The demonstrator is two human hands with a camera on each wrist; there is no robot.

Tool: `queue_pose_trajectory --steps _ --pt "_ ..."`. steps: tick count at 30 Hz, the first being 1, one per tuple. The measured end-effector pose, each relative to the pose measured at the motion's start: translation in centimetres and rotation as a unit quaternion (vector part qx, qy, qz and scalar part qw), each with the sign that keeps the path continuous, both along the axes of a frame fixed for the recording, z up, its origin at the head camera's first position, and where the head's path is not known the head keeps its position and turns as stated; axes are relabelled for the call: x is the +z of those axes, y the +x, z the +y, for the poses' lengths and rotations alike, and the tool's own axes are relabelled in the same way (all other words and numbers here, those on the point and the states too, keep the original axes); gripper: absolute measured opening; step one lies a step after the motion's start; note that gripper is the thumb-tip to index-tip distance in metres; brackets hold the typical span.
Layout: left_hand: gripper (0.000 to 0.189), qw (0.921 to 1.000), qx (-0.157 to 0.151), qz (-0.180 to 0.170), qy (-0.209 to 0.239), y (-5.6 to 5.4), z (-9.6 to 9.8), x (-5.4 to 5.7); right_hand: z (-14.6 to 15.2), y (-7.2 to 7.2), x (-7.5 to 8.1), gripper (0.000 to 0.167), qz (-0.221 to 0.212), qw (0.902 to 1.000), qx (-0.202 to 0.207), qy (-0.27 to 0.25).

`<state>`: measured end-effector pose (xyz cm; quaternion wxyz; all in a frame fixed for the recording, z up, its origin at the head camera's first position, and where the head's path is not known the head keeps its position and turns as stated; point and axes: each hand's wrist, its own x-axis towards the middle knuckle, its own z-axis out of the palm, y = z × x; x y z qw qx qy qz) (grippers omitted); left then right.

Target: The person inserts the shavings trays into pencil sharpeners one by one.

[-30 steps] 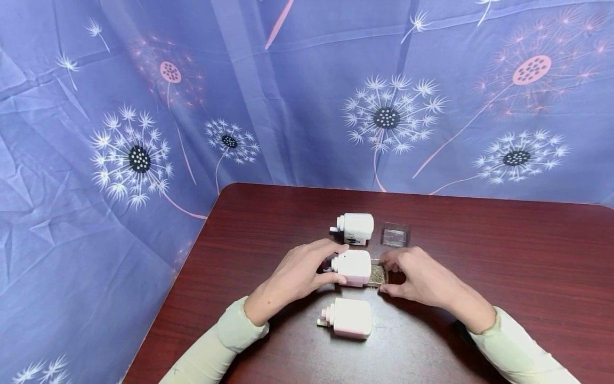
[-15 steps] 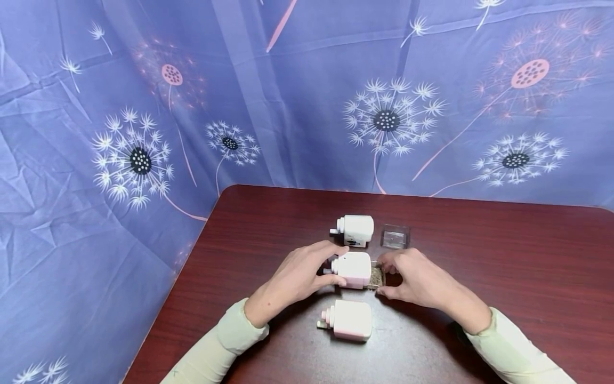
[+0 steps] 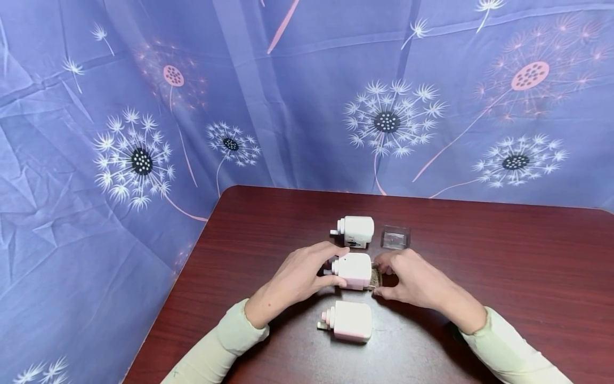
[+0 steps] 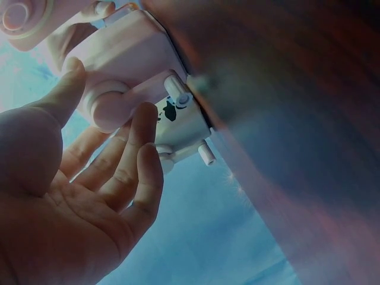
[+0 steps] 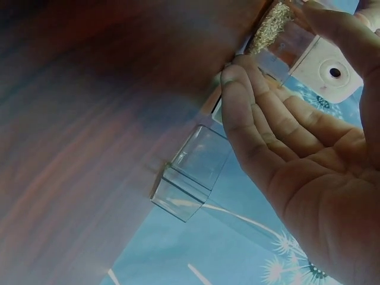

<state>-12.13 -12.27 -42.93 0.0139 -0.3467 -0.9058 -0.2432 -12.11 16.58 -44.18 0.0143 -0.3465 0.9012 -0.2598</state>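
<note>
Mid sharpener (image 3: 356,268) on the table (image 3: 489,240), btwn white one (image 3: 358,229) & pink one (image 3: 352,321), clear drawer (image 3: 376,278) w/ shavings (image 5: 272,28) part-out! L hand (image 3: 302,269) grips body, R hand (image 3: 414,277) pinches drawer; clear tray (image 3: 395,238) by the white.

The left sleeve (image 3: 203,354) and right sleeve (image 3: 523,360) are pale green — nearly cream in places — with thick, rounded cuffs (image 3: 242,326) and a dark patch (image 3: 457,335) beneath the right one.

Left hand (image 3: 302,271) and right hand (image 3: 414,278) — both gripping — face each other.
</note>
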Motion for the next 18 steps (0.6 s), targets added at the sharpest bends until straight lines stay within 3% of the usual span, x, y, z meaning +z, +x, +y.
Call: queue_pose_trajectory --steps 18 --pt "0.066 1.0 -0.001 -0.002 0.004 -0.04 -0.03 -0.16 -0.4 -0.18 -0.08 0.036 0.001 1.0 0.008 -0.003"
